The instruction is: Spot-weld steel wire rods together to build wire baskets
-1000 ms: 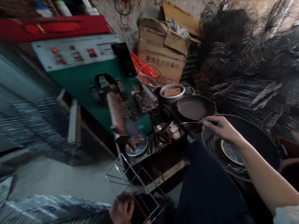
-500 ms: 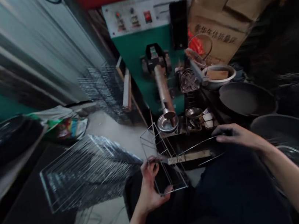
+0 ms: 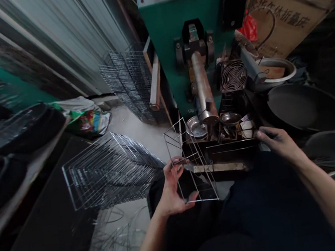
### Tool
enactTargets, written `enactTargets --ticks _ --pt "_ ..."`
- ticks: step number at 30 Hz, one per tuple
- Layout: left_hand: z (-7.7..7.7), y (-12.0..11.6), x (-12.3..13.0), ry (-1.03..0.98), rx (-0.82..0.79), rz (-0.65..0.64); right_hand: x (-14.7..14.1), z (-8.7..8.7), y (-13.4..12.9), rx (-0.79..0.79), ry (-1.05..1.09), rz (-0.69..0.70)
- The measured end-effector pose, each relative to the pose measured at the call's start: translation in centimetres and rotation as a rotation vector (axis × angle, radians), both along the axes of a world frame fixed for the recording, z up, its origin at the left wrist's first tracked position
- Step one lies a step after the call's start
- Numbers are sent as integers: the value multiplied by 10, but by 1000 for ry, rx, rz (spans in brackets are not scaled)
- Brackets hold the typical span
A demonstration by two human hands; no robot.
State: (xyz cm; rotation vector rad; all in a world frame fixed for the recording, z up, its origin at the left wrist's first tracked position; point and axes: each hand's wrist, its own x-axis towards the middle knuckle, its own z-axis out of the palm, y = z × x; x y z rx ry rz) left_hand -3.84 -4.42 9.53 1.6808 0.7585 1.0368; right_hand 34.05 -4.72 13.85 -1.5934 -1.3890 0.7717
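My left hand [image 3: 174, 189] is closed around the lower left side of an open wire frame [image 3: 201, 200], its thumb on the bottom wire. The frame is box-like, of thin bright metal, and tilted up in front of me. To its right, my right hand [image 3: 277, 143] pinches the end of thin straight metal wires [image 3: 230, 143] that point left towards the frame. More than one wire seems to show. Beyond both hands stands a green machine [image 3: 167, 38] with a thick metal cylinder arm [image 3: 201, 75] jutting towards me.
A stack of wire frames [image 3: 107, 167] sits at my left, and another [image 3: 130, 81] leans by the corrugated wall. Small metal bowls [image 3: 195, 127] lie under the machine arm. A dark round pan [image 3: 305, 106] is on the right. Loose wires [image 3: 118, 240] litter the floor.
My view has tilted down and shifted left. My right hand has turned the wires from slanted and spread to nearly level. The left hand keeps its hold on the wire frame.
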Motion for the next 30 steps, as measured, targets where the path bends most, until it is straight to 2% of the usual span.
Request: enactTargets --ticks 5,10,16,21,26,30 --pt "-4 3 -3 5 -36 8 -3 -13 4 72 59 -105" --pt "-7 7 1 29 -39 8 -1 -27 13 121 189 -84" --pt "-9 13 5 48 -23 2 7 -39 20 130 249 -44" --pt "-29 21 9 125 7 11 2 -47 34 121 215 -49" --pt "-53 36 16 184 46 23 2 -72 60 122 199 -34" --pt "-59 43 20 196 65 46 10 -90 74 146 182 -27"
